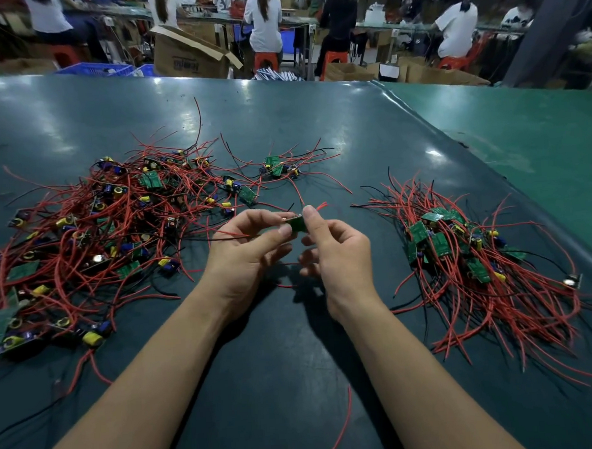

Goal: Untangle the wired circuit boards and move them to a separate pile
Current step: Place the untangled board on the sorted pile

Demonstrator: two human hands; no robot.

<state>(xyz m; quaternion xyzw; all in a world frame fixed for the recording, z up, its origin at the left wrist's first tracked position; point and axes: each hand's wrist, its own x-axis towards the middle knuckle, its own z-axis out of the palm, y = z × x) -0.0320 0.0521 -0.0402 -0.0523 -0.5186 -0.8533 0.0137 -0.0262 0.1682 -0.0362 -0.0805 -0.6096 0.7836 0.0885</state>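
One green board [296, 223] is sitting flat-ish, long axis running left-right, and I'm pinching it with both my left hand [246, 252] and right hand [337, 253], other fingers loosely curled.

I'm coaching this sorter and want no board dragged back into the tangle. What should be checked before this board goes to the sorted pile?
1. Board pinched by left hand and right hand: ok.
2. Board lifted off the table: ok.
3. Its red and black wires free of the tangled pile: cannot tell.
4. Sorted pile lies apart on the right: ok.
5. Path to it unobstructed: ok.
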